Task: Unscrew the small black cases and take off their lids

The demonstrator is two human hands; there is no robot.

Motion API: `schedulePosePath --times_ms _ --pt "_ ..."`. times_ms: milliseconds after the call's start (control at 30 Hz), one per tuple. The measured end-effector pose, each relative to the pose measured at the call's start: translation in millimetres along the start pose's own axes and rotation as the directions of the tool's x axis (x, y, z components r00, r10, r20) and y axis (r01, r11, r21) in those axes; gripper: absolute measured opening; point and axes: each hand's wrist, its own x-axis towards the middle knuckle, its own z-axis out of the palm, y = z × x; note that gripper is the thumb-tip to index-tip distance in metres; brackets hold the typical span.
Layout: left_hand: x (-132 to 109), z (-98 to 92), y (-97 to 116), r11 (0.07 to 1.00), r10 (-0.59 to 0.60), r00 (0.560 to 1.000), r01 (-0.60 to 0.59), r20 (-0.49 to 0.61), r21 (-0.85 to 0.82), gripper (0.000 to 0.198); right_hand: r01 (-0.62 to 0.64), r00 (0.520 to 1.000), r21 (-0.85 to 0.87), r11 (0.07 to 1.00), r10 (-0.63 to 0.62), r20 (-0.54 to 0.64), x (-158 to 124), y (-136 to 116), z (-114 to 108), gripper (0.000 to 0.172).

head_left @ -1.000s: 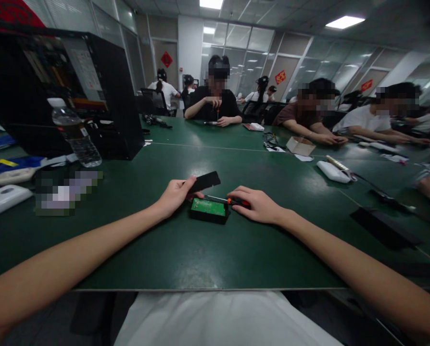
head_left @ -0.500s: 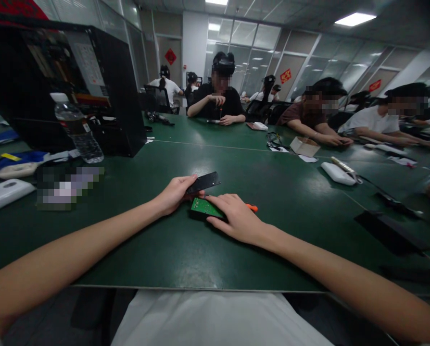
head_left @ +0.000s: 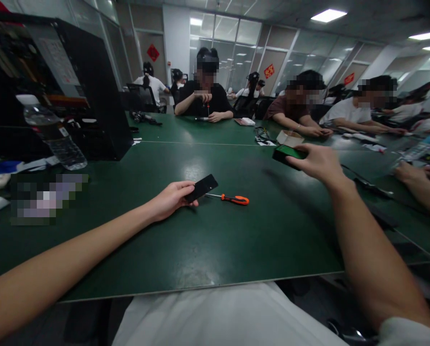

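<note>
My left hand [head_left: 171, 198] rests on the green table [head_left: 208, 240] and pinches a flat black cover [head_left: 201, 187] by its near end. My right hand [head_left: 318, 161] is raised to the right, above the table, gripping a small black case with a green circuit board [head_left: 287, 153] in it. A small screwdriver with an orange handle [head_left: 233, 198] lies loose on the table just right of the black cover, touched by neither hand.
A black computer case [head_left: 74, 91] and a water bottle [head_left: 52, 134] stand at the left. Across the table sit several people with small devices. A small cardboard box [head_left: 290, 138] lies beyond my right hand. Another person's hands [head_left: 417, 173] are at the right edge.
My right hand left the screwdriver on the table, took hold of the case with the green board and lifted it up and to the right. The left hand kept hold of the black cover.
</note>
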Motion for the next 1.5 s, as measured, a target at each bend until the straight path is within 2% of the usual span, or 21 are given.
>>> schedulePosePath --times_ms 100,167,267,367,467,533,667,700,767,833,900,1000,1067,1133,1167,1233,1300,1333,1367,1433,1500 --pt "1 0.7 -1 0.999 0.005 1.000 -0.005 0.008 0.038 0.024 -0.096 0.993 -0.061 0.994 0.100 0.066 -12 85 1 0.058" --pt "1 0.1 -2 0.999 0.001 1.000 -0.002 0.009 0.051 0.028 -0.103 0.987 -0.042 0.994 0.107 0.121 -22 114 -2 0.063" --pt "2 -1.1 -3 0.998 0.003 1.000 -0.003 0.007 0.060 0.030 -0.145 0.971 -0.031 0.989 0.149 0.189 -32 125 -6 0.063" --pt "2 -2.0 -4 0.997 0.007 1.000 -0.009 0.027 0.083 0.034 -0.212 0.957 -0.041 0.976 0.216 0.193 -32 112 -7 0.059" --pt "2 -2.2 -6 0.992 0.008 0.998 -0.015 0.056 0.121 0.032 -0.226 0.967 -0.012 0.974 0.226 0.121 -23 79 -3 0.052" --pt "2 -1.3 -7 0.988 0.019 0.998 -0.029 0.065 0.149 0.030 -0.185 0.981 0.046 0.982 0.181 0.071 -15 40 3 0.043" --pt "-2 3.8 -12 0.966 0.111 0.990 -0.127 0.082 0.226 0.024 -0.010 0.995 0.274 0.962 -0.018 0.099 -15 -77 15 0.040" --pt "-4 5.5 -13 0.943 0.163 0.983 -0.181 0.085 0.281 0.021 0.024 0.985 0.455 0.890 -0.098 0.140 -20 -109 16 0.039" --pt "-9 8.8 -16 0.832 0.311 0.944 -0.326 0.111 0.448 0.015 0.039 0.925 0.694 0.719 -0.289 0.247 -34 -166 17 0.035" --pt "-15 11.6 -17 0.631 0.469 0.860 -0.484 0.198 0.606 0.013 -0.020 0.836 0.774 0.633 -0.414 0.360 -50 -209 15 0.032" --pt "-20 13.5 -17 0.466 0.565 0.756 -0.623 0.330 0.629 0.016 -0.079 0.741 0.799 0.597 -0.501 0.447 -65 -233 13 0.029" --pt "-24 15.0 -17 0.345 0.614 0.654 -0.726 0.442 0.595 0.015 -0.191 0.650 0.810 0.554 -0.547 0.528 -75 -246 10 0.028" --pt "-24 15.5 -16 0.306 0.627 0.633 -0.736 0.454 0.604 0.016 -0.199 0.627 0.808 0.555 -0.561 0.541 -71 -242 5 0.030" --pt "-23 15.7 -15 0.304 0.639 0.652 -0.701 0.408 0.645 0.024 -0.067 0.633 0.770 0.635 -0.570 0.525 -59 -229 -6 0.031" --pt "-22 15.6 -14 0.320 0.643 0.672 -0.671 0.367 0.669 0.030 0.031 0.664 0.716 0.698 -0.549 0.507 -51 -217 -12 0.031" --pt "-20 15.0 -13 0.371 0.638 0.717 -0.606 0.282 0.704 0.035 0.146 0.805 0.523 0.840 -0.408 0.431 -32 -180 -27 0.033" --pt "-18 14.3 -12 0.419 0.605 0.757 -0.567 0.248 0.710 0.033 0.062 0.955 0.244 0.968 -0.128 0.266 -19 -128 -41 0.036" --pt "-18 14.0 -11 0.434 0.584 0.773 -0.554 0.246 0.710 0.031 -0.020 0.984 0.118 0.993 -0.002 0.181 -15 -99 -48 0.038" --pt "-17 14.0 -10 0.445 0.563 0.790 -0.539 0.244 0.715 0.030 -0.119 0.985 0.000 0.993 0.118 0.128 -15 -69 -54 0.039" --pt "-18 14.4 -9 0.447 0.529 0.807 -0.529 0.263 0.722 0.026 -0.334 0.922 -0.263 0.905 0.372 0.106 -23 -16 -64 0.041" --pt "-19 15.4 -8 0.440 0.518 0.805 -0.540 0.288 0.717 0.025 -0.427 0.868 -0.349 0.834 0.486 0.098 -37 24 -70 0.041"
